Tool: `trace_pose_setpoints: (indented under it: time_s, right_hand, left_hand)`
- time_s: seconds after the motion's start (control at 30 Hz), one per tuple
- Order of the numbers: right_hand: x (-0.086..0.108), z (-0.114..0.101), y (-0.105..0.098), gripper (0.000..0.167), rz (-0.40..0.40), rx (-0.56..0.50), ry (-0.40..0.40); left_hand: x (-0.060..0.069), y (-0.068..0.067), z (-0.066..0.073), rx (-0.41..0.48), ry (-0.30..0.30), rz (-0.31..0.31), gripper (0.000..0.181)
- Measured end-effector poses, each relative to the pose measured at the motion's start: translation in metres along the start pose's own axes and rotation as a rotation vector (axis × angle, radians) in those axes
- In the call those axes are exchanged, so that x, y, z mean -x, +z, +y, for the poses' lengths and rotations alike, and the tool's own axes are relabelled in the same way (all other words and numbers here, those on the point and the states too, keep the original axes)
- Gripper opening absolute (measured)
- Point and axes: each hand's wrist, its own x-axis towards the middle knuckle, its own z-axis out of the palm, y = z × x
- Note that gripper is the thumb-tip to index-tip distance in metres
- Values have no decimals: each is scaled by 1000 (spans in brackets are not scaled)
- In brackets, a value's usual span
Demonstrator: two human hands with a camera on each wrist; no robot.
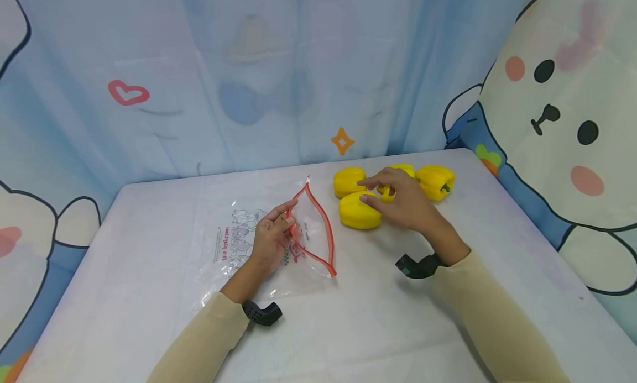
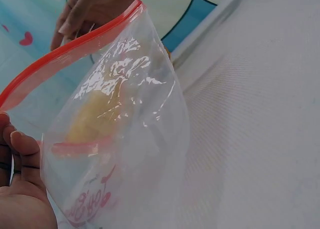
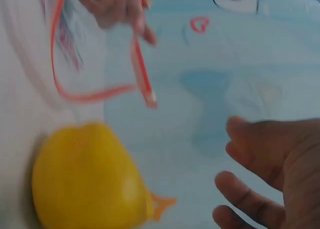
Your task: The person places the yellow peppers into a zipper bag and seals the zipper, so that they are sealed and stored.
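My left hand (image 1: 271, 236) pinches the red zip edge of a clear plastic zip bag (image 1: 234, 245) with printed drawings. The bag's mouth gapes toward the right, and its body spreads over the table. Several yellow bell peppers stand to the right of the bag. My right hand (image 1: 400, 200) hovers over them, thumb and fingers spread apart with nothing between them. Closest to its thumb is the front bell pepper (image 1: 359, 213); the hand partly covers another bell pepper (image 1: 405, 168) behind. In the right wrist view a bell pepper (image 3: 87, 179) lies beside the fingers, apart from them.
A white cloth covers the table (image 1: 348, 328). Behind it hangs a blue curtain (image 1: 269, 68) with cartoon prints. One more bell pepper (image 1: 435, 182) sits at the right end of the group, and one (image 1: 347, 182) at the back left. Both wrists wear black camera bands.
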Motion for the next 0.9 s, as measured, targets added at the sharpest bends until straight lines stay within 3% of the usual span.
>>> trace_pose_setpoints:
  time_s: [0.17,0.33,0.53,0.9]
  right_hand:
    - [0,29,-12,42,-79,59,66]
    - [-3,46,-7,51,-132,77,90]
    - [-3,48,5,59,-187,101,135]
    - [-2,41,11,69,-231,181,91]
  left_hand:
    - [0,0,0,-19,-7,0,48]
    - [0,0,0,-25,-4,5,46]
    - [1,-1,-1,-23,4,-10,47]
    - [1,-2,-3,-18,24,-26,43]
